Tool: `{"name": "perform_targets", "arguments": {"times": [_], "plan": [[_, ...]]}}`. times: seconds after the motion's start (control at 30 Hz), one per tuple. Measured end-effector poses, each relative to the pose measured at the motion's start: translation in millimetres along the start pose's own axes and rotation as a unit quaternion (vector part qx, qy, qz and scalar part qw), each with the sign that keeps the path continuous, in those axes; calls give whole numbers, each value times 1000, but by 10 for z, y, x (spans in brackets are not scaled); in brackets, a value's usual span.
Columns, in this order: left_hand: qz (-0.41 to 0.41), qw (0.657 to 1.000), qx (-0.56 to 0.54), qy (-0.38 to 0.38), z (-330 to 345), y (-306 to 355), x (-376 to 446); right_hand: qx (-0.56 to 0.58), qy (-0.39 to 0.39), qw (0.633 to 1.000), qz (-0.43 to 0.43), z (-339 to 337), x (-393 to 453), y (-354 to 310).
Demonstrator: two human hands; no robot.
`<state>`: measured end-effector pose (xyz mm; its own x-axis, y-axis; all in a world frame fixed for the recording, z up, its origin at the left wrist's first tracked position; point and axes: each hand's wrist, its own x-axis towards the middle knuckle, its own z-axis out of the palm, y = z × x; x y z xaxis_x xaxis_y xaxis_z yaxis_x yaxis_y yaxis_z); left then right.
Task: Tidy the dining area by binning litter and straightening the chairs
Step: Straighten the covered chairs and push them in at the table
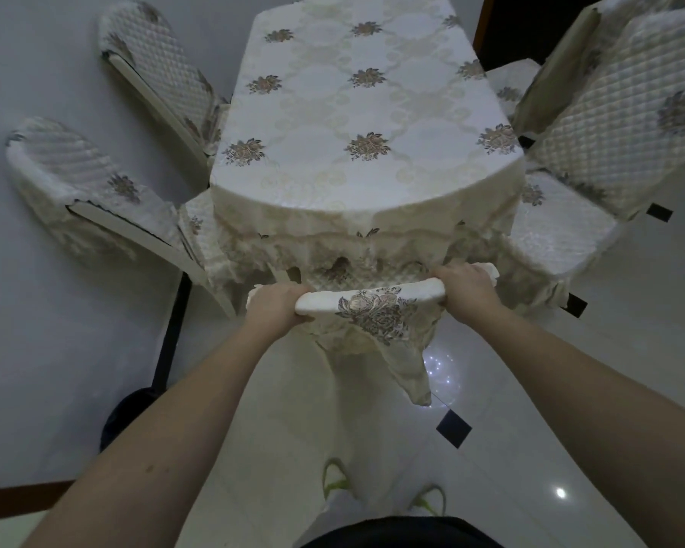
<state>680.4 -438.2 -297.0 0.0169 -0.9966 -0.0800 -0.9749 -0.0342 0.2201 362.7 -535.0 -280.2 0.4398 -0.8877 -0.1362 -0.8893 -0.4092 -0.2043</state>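
A cream-covered chair [372, 306] with a floral patch on its backrest stands at the near end of the dining table [364, 112]. Its seat is tucked under the hanging lace tablecloth. My left hand [275, 304] grips the left end of the backrest's top rail, fingers curled over it. At the rail's right end my right hand [465, 286] grips it the same way. No litter shows on the table top or on the floor around it.
Two quilted chairs [107, 183] [155, 61] stand angled along the table's left side, and two more [609, 124] [562, 53] on the right. A dark round object [127, 413] sits on the floor at lower left. My feet [384, 488] stand on glossy white tiles behind the chair.
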Motion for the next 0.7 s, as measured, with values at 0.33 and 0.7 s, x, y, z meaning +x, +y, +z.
{"name": "perform_targets", "arguments": {"times": [0.33, 0.7], "plan": [[25, 998, 59, -21, -15, -94, 92, 29, 19, 996, -81, 44, 7, -102], [-4, 998, 48, -44, -130, -312, 393, 11, 22, 998, -63, 88, 318, -299]]}}
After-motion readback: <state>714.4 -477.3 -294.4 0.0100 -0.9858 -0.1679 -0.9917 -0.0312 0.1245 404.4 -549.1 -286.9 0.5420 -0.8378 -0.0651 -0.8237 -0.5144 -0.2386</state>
